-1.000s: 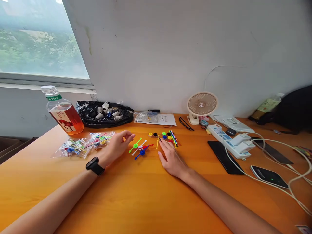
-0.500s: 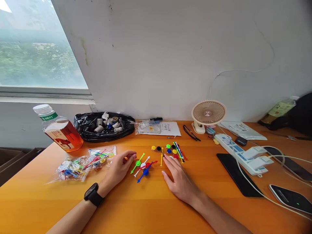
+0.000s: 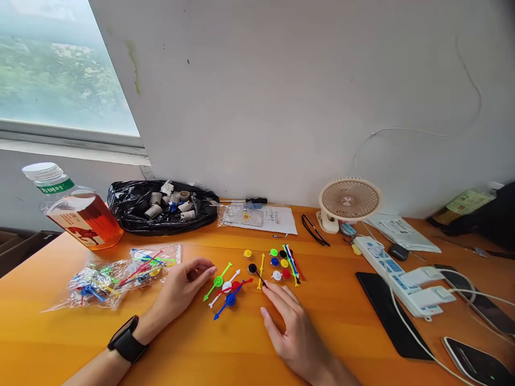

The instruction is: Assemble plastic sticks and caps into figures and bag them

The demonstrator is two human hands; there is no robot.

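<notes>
My right hand (image 3: 290, 321) reaches over the table with fingers stretched out and thumb apart. Its fingertips touch the tail of a black arrow spinner (image 3: 252, 269). Beside that lies a yellow arrow (image 3: 261, 271), and a yellow disc (image 3: 248, 253) sits behind. My left hand (image 3: 183, 287) rests with loosely curled fingers, holding nothing visible. Between the hands lie a green arrow spinner (image 3: 218, 281), a white one (image 3: 226, 287), a red one (image 3: 236, 286) and a blue one (image 3: 230, 300). Several coloured discs (image 3: 275, 262) and a bundle of loose arrows (image 3: 292, 264) lie beyond my right hand.
Plastic bags of spinner parts (image 3: 98, 284) lie left, near a bottle (image 3: 80, 217). Along the wall are a black bag of grey fittings (image 3: 161, 222), papers (image 3: 281, 220) and a fan (image 3: 350, 198). A power strip (image 3: 398, 273) with cables and phones stands right.
The black spinner has slid toward me and slightly left, with my right fingertips at its arrow. My left hand keeps much the same pose. The camera view has shifted a little.
</notes>
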